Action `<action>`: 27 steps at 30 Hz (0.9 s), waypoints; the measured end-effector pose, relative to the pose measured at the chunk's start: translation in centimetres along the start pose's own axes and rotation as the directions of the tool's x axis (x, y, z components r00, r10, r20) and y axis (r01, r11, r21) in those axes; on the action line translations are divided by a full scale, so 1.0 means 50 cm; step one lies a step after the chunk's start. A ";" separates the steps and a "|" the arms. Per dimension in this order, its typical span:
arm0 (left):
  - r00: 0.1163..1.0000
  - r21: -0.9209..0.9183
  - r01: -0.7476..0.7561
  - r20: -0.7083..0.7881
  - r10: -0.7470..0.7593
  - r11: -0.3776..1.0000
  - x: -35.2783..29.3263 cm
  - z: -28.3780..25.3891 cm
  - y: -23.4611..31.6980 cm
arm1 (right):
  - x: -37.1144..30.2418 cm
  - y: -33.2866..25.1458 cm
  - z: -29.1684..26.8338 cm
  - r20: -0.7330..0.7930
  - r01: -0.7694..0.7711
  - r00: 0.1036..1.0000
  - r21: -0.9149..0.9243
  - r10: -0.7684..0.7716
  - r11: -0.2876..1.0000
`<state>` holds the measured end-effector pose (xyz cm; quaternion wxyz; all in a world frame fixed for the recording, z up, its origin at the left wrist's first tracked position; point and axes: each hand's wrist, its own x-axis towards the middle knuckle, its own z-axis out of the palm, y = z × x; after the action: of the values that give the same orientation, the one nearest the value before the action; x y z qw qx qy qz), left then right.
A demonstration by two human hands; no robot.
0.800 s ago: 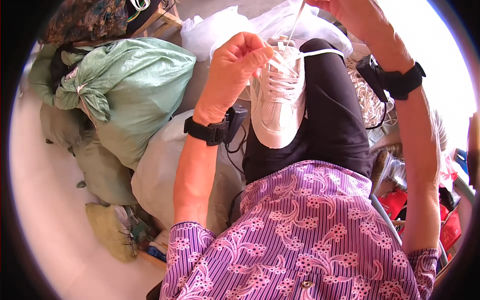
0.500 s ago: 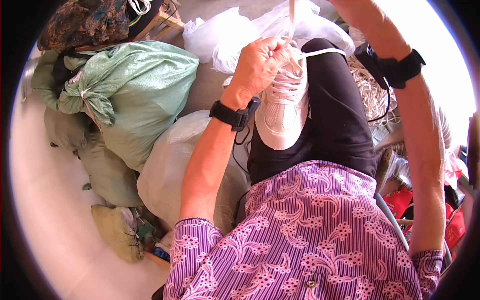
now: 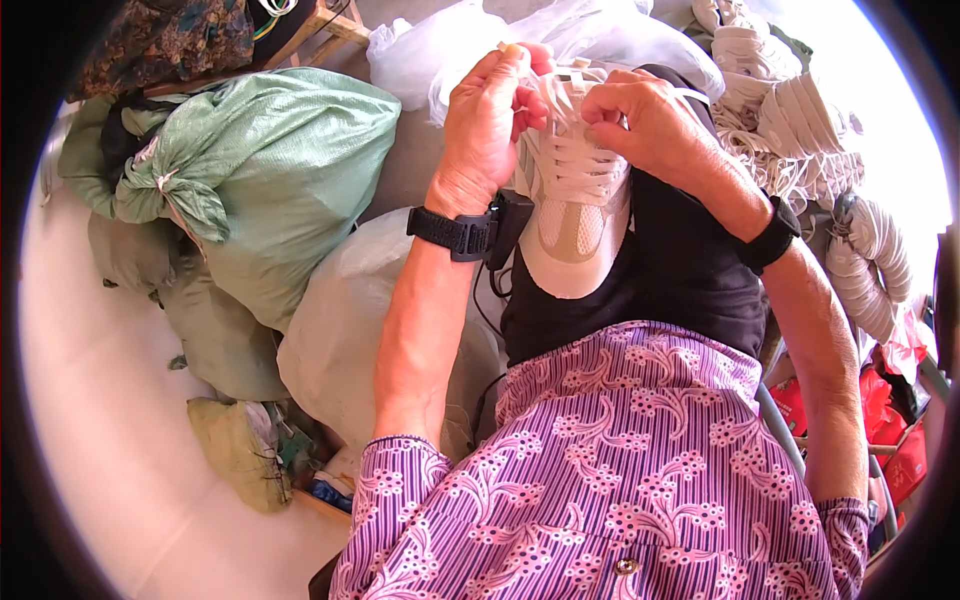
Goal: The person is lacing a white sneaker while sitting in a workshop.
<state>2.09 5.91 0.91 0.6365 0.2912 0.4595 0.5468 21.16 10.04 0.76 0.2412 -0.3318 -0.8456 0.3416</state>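
Observation:
A white sneaker (image 3: 580, 225) lies on my dark-trousered lap, its toe toward my body and its laces running across the tongue. At the left of the shoe's upper end, my left hand (image 3: 495, 110) is closed, thumb and forefinger pinched on a pale shoelace (image 3: 552, 95). My right hand (image 3: 645, 115) is bent over the right row of eyelets, its fingers curled and pinched at the lacing. Its fingertips partly hide the lace there. Both wrists wear black straps with small devices.
A tied green sack (image 3: 290, 170) and a translucent plastic bag (image 3: 345, 340) are on my left. White plastic bags (image 3: 440, 60) lie ahead. At right are a heap of white laces (image 3: 800, 180), stacked pale shoe parts (image 3: 800, 115) and red packaging (image 3: 885, 410).
My right hand has come down from the far upper edge to the shoe's eyelets. My left hand has shifted slightly left and turned, fingers upward. The pale stacks at right now show.

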 end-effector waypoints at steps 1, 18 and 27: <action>0.999 -0.015 -0.035 -0.025 0.035 0.999 0.001 -0.001 0.003 | 0.000 -0.001 -0.006 0.000 -0.001 1.000 -0.001 0.001 1.000; 0.866 -0.292 -0.311 -0.479 0.143 0.904 -0.006 -0.229 0.122 | -0.009 -0.022 -0.029 0.237 -0.487 0.872 0.335 0.428 0.807; 0.819 -0.217 -0.383 -0.530 0.221 0.898 0.030 -0.222 0.193 | -0.010 -0.042 0.029 -0.099 -0.199 0.978 -0.211 0.182 0.957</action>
<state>-12.09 8.16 4.42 0.4399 0.1075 0.4604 0.7635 19.77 7.93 1.27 0.2020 -0.4497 -0.8321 0.2543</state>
